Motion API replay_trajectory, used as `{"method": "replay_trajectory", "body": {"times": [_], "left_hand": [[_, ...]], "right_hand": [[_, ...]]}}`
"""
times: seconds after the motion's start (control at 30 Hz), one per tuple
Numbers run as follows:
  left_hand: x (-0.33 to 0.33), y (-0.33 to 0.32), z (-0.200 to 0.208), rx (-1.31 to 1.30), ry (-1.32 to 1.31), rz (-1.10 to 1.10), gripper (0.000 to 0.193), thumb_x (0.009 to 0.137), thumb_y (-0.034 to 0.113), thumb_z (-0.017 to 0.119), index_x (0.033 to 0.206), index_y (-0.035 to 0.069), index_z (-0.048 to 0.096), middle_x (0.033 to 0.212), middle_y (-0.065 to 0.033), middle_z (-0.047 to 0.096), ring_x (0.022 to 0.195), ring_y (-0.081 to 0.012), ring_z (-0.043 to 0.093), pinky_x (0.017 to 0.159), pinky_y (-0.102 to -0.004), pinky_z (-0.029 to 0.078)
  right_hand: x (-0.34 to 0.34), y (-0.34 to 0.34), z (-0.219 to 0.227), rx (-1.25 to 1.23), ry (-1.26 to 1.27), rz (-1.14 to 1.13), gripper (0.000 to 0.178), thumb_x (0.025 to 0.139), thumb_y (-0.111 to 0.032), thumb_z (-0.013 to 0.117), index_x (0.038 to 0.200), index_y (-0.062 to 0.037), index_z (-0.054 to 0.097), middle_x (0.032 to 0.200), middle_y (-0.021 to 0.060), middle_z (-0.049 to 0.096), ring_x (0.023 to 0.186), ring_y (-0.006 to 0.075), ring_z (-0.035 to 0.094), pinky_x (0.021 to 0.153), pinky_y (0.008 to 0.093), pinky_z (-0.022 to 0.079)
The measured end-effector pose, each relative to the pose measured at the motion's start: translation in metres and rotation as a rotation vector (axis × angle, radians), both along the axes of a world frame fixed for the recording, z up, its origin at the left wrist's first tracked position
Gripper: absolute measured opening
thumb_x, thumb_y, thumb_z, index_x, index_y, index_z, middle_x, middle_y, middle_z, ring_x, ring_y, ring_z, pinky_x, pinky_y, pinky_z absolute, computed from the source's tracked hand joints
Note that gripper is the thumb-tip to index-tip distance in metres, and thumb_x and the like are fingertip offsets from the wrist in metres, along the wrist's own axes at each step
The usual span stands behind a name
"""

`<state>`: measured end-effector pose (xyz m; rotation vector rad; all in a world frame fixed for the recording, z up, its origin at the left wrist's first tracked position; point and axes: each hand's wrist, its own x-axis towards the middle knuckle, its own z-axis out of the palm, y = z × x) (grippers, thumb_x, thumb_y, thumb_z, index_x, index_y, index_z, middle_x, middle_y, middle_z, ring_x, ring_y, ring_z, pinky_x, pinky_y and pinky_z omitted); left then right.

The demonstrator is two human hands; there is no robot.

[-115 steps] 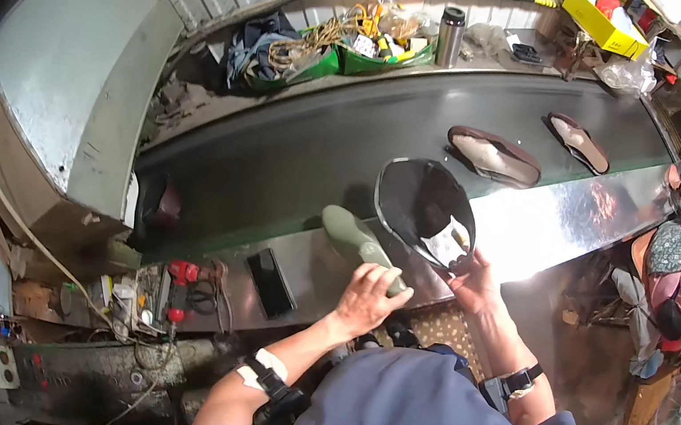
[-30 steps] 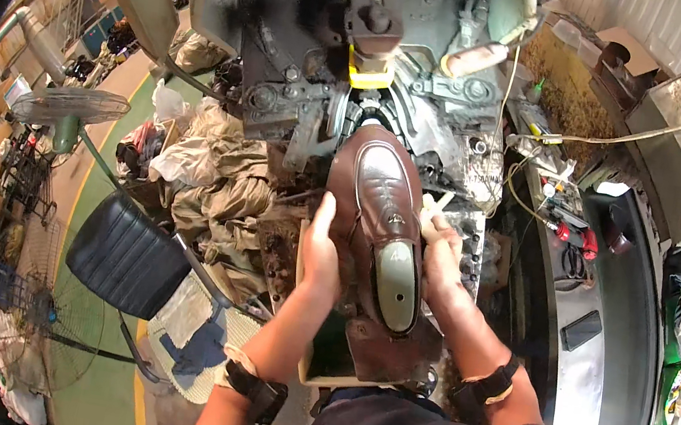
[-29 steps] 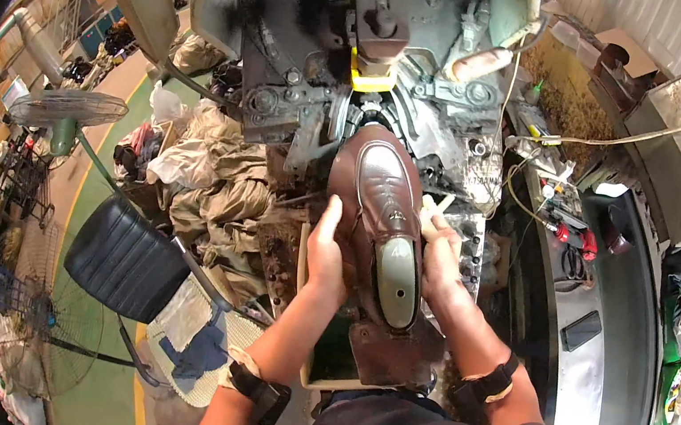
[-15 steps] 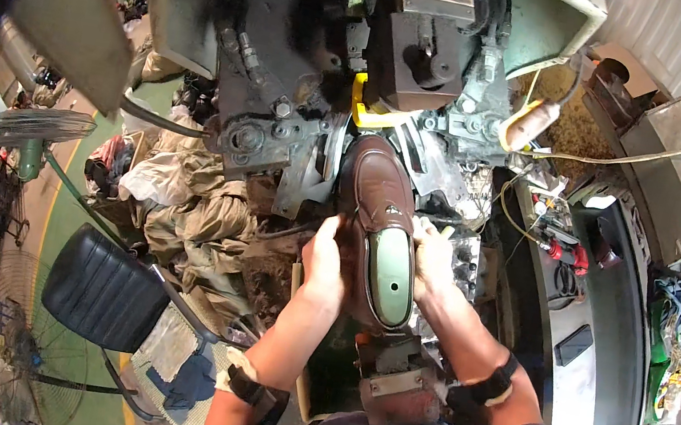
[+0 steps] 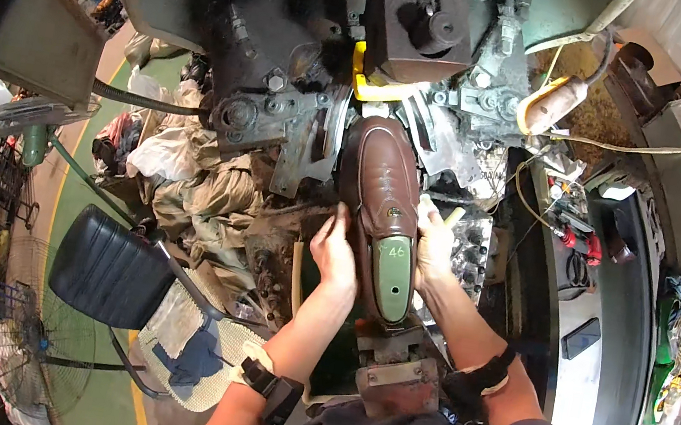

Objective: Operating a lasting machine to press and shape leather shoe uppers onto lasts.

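Now the brown shoe (image 5: 379,185) is sitting farther in among the dark machine (image 5: 292,69) than half a second ago, its toe pushing up under the yellow lever (image 5: 362,85) and between the grey metal plates, where a second ago it was lying nearer to the person; judging by this, the shoe is being fed toe-first into the machine's working parts and is nearly seated. The green form (image 5: 392,275) inside the shoe is showing at the heel, on the near end. The left hand (image 5: 334,252) is pressing its fingers flat against the shoe's left side, and the right hand (image 5: 434,244) is cupping the right side, so both are grasping the shoe between them. The shoe is lying straight ahead, heel near, toe far. A black chair (image 5: 110,269) is standing well apart at the near left.
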<state>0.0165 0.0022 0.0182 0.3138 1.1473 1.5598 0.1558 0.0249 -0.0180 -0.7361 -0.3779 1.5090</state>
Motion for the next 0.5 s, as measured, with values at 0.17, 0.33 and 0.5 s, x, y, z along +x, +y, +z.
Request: {"method": "replay_trajectory", "body": {"times": [0.17,0.33,0.5], "left_hand": [[-0.004,0.006,-0.044,0.104,0.215,0.087,0.034,0.105,0.029,0.063,0.097,-0.002,0.073,0.089,0.0027,0.066,0.082,-0.0073,0.054,0.077,-0.0252,0.045],[0.009,0.004,-0.036,0.137,0.178,0.068,0.033,0.106,0.028,0.06,0.094,-0.001,0.071,0.084,0.0044,0.062,0.078,-0.0058,0.05,0.069,-0.024,0.043],[-0.007,0.009,-0.063,0.166,0.12,-0.012,0.029,0.107,0.028,0.056,0.105,0.003,0.069,0.096,-0.0027,0.071,0.081,-0.0133,0.067,0.071,-0.0284,0.055]], "right_hand": [[-0.018,-0.002,0.023,-0.092,0.029,-0.098,0.054,0.101,-0.015,0.064,0.149,-0.0049,0.042,0.145,0.007,0.055,0.13,0.0185,0.054,0.109,0.0372,0.047],[-0.001,0.002,-0.003,0.01,-0.022,-0.045,0.052,0.103,-0.019,0.061,0.151,-0.0085,0.041,0.142,0.0072,0.056,0.125,0.0197,0.058,0.108,0.0375,0.049],[-0.01,0.002,-0.004,0.042,-0.06,-0.051,0.072,0.104,-0.024,0.061,0.16,0.0015,0.023,0.162,0.0121,0.036,0.145,0.0198,0.037,0.121,0.0343,0.029]]}}
